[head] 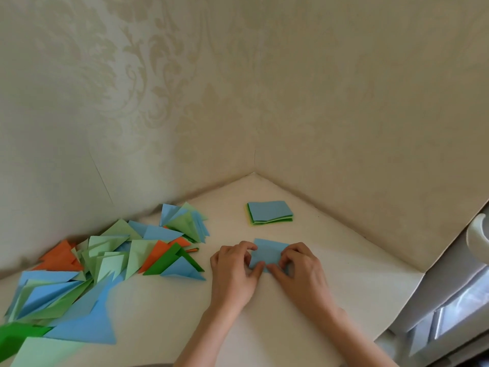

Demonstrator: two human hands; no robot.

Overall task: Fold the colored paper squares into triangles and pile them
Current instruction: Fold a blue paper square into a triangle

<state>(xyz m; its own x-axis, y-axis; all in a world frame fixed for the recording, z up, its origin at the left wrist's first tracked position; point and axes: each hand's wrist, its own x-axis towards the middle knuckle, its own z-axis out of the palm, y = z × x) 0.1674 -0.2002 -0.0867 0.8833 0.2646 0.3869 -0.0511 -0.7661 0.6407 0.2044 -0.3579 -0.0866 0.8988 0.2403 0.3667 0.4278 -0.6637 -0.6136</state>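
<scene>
Cream tabletop point(238, 327) — blue paper square point(268, 252) is pinched by curled left hand point(234, 271) and right hand point(300, 268); folded triangles point(105, 260) lie left.

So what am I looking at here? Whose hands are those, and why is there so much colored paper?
There is no machine here, just a person. The one picture comes from a camera worn on their head, looking down at their own hands on a pale table in a wall corner. The left hand and right hand pinch the near edge of a blue paper square, about to fold it. Behind it sits a small stack of squares, blue on top, not yet folded. To the left lies a loose heap of folded triangles in blue, green and orange.
</scene>
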